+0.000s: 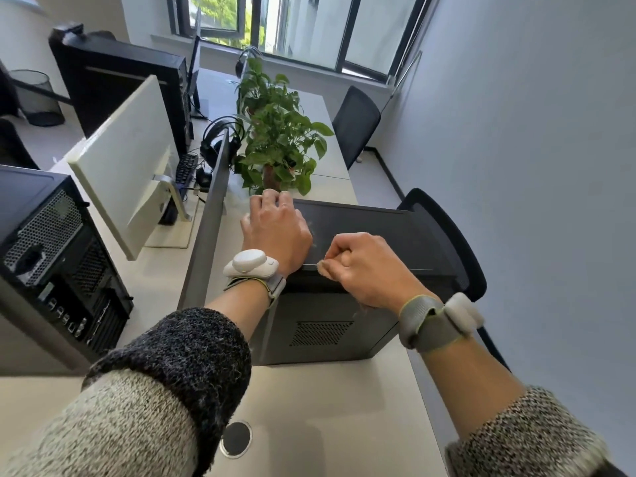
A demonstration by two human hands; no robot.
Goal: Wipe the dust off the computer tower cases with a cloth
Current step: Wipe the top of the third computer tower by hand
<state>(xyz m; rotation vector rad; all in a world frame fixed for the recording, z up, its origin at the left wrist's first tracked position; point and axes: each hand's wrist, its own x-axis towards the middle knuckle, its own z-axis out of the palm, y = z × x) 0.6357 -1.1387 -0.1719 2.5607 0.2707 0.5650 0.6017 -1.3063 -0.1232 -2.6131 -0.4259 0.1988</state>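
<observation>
A dark grey computer tower case [371, 232] stands on the white desk [330, 407] in front of me, with a vent grille on its near face. My left hand [275, 228] rests on the case's top left part, fingers curled over the far left edge. My right hand [364, 266] is closed at the near top edge of the case, gripping a small brownish cloth [325, 268]; only a scrap of the cloth shows by the thumb and below the palm.
A grey divider panel [210, 228] runs along the case's left side. Beyond it stand a white monitor [130, 160] and another tower [51, 256] with its rear ports showing. Potted plants [278, 146] sit behind the case. Black office chairs [447, 242] stand to the right.
</observation>
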